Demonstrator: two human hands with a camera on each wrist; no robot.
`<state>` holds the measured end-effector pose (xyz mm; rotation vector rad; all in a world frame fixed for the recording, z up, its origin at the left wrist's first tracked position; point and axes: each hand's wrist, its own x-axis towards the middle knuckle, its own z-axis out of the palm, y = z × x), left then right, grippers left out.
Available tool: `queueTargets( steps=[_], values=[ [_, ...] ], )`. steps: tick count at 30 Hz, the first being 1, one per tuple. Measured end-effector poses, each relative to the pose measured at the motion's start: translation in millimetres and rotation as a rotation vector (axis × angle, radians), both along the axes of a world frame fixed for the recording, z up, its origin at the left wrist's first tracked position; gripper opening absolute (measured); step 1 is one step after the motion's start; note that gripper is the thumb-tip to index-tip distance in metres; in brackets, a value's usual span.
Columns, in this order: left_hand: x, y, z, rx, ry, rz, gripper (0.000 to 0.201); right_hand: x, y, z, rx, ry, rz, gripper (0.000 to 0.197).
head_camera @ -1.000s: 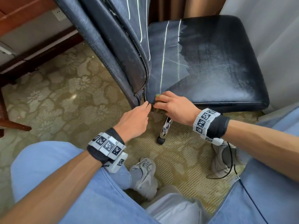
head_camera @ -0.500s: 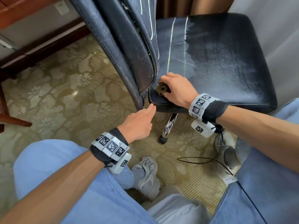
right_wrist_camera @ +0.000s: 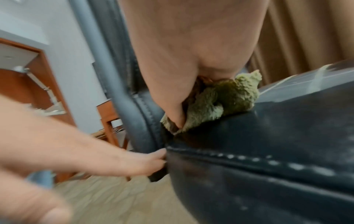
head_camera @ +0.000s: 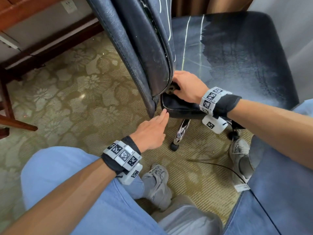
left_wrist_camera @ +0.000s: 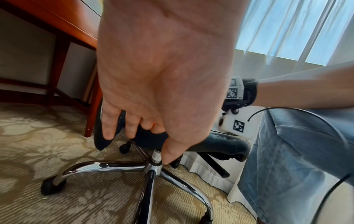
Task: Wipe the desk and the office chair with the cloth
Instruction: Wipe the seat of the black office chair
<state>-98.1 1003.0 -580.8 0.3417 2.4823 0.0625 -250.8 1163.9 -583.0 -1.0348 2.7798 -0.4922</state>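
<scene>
Head view: the right hand (head_camera: 187, 85) lies on the rear corner of the chair seat (head_camera: 245, 53), beside the lower edge of the backrest (head_camera: 135, 39). Its fingers curl round a bunched green cloth (head_camera: 171, 89), of which only a small part shows under the hand. The left hand (head_camera: 150, 131) reaches toward the same corner from below, fingers straight and pressed together, the fingertips (head_camera: 165, 114) at the front edge of the seat where it meets the backrest; it holds nothing.

Right wrist view: the cloth (right_wrist_camera: 220, 100) is pressed onto the seat (right_wrist_camera: 268, 151) close to the backrest (right_wrist_camera: 122, 75), with the thumb (right_wrist_camera: 172, 106) bearing down on its near fold. The fingertips (right_wrist_camera: 157, 157) of the left hand (right_wrist_camera: 76, 142) touch the stitched seam at the seat corner.

Left wrist view: the left hand (left_wrist_camera: 164, 68) fills the frame, palm toward the camera, fingers (left_wrist_camera: 109, 121) extended and slightly parted against the dark seat edge (left_wrist_camera: 220, 144). Below stand the chrome base (left_wrist_camera: 153, 168) and a castor (left_wrist_camera: 51, 186) on patterned carpet (left_wrist_camera: 38, 144). A wooden desk (left_wrist_camera: 63, 22) stands at left, well apart from both hands. The seat surface shows pale streaks and a greyer zone toward the backrest.
</scene>
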Motion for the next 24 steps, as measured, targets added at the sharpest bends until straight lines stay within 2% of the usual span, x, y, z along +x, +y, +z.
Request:
queueTargets(
  steps=[4,7,12,15,21,24],
  values=[
    [-1.2,-2.1,-8.6,-0.009,0.023,-0.047,0.081,35.5,-11.5,1.7,0.068,-0.009,0.214,0.035],
    [-0.3,-1.2,-12.3,-0.026,0.027,-0.047,0.072,51.8,-10.6,-6.2,0.126,0.038,0.332,0.03],
    [-1.1,-2.8,-15.6,-0.055,0.011,-0.08,0.076,58.3,10.9,-6.9,0.137,0.075,0.351,0.037],
    [-3.1,-1.2,-11.7,-0.048,-0.01,-0.095,0.085,48.5,33.8,-3.8,0.11,0.048,0.241,0.04],
    [-0.3,6.7,-12.1,-0.063,0.026,-0.066,0.09,-7.5,92.9,6.0,0.08,0.058,-0.2,0.037],
    [3.1,9.6,-16.2,-0.109,0.06,-0.067,0.092,-9.1,98.7,6.0,0.062,0.044,-0.277,0.034]
  ],
)
